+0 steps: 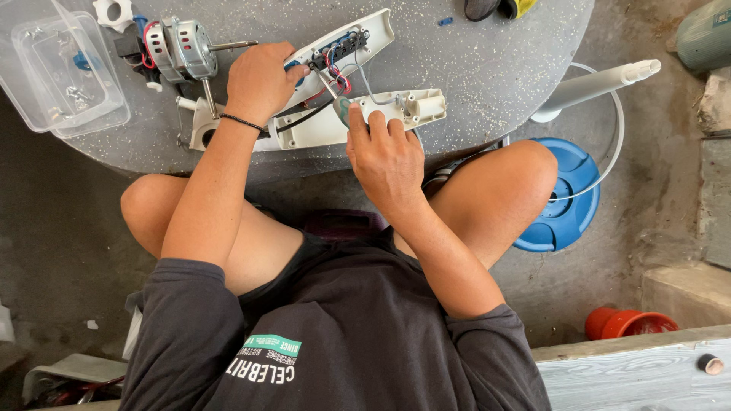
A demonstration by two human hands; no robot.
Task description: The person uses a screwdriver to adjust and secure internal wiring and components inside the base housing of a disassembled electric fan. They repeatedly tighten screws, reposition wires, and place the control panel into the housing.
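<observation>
My left hand [261,78] grips the white plastic switch housing [358,39] of a fan, whose open side shows coloured wires [335,65] and a black switch block. My right hand [387,152] holds a screwdriver with a green-grey handle [343,109], its shaft angled up into the wiring. Below the wires lies a second white housing piece [403,106]. A black band sits on my left wrist. Both hands work over a round grey speckled table [487,68].
A metal fan motor with shaft [186,49] lies left of my left hand. A clear plastic box [65,72] with small parts stands at the table's left. A blue fan base [567,198], white pole [594,85] and an orange pot [624,323] sit on the floor at right.
</observation>
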